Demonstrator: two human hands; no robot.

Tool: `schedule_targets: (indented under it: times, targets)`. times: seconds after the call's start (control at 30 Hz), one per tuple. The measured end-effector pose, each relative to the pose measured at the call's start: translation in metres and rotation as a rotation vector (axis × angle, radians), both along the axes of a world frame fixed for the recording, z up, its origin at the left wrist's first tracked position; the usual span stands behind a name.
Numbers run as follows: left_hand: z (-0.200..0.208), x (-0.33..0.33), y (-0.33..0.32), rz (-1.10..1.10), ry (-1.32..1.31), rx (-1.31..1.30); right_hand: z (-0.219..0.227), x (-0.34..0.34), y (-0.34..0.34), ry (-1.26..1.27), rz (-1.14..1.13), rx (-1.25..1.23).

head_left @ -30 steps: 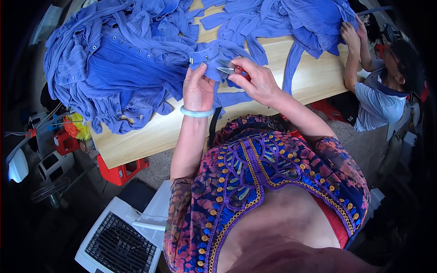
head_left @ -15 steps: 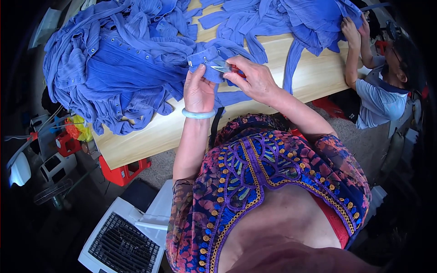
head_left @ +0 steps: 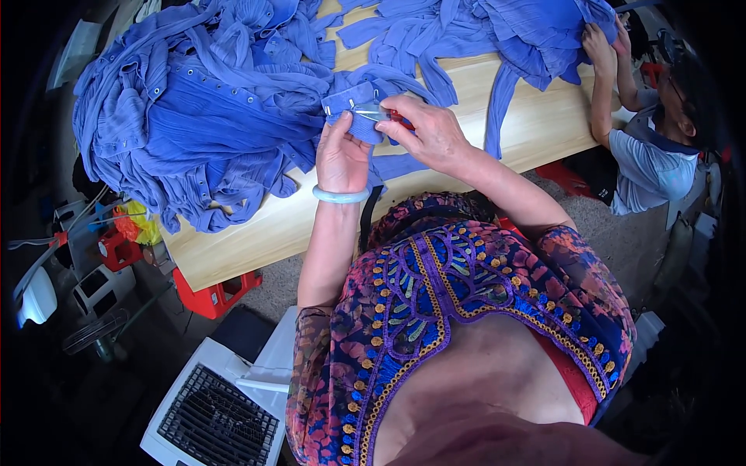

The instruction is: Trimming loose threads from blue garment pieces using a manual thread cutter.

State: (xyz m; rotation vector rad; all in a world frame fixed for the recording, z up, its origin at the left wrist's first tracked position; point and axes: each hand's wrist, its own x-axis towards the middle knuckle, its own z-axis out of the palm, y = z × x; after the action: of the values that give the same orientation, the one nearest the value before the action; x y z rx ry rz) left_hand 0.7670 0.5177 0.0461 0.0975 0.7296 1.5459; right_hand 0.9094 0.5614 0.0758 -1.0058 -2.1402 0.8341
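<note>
My left hand, with a pale bangle at the wrist, pinches the edge of a blue garment, thumb on top. Small light marks, perhaps buttonholes or metal fittings, line the held band. Thread snips with red handles are gripped in my right hand. Their blades lie over the band, pointing left toward my left thumb; whether they touch the cloth I cannot tell. The rest of this garment seems to run into a large heap of blue ribbed garments with eyelets on the left.
More blue garments spread over the far side of the wooden table. At the right a co-worker handles blue cloth. Below the table's left end are a red stool and a white appliance with a black grille.
The snips have shifted slightly left over the band, and their blades look closer together. My left hand keeps its pinch on the garment, nearly in place.
</note>
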Motion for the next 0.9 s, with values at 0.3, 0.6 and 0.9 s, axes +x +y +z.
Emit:
schedule_targets:
  times: [0.3, 0.6, 0.9]
  targets:
    - [0.007, -0.001, 0.0, -0.009, -0.049, -0.031, 0.001, 0.002, 0.006, 0.073, -0.089, -0.169]
    - [0.01, 0.004, -0.003, -0.034, 0.16, 0.036, 0.004, -0.01, 0.018, 0.198, 0.088, -0.106]
    - [0.001, 0.007, -0.003, -0.037, 0.372, 0.028, -0.002, -0.011, 0.016, 0.118, 0.022, -0.108]
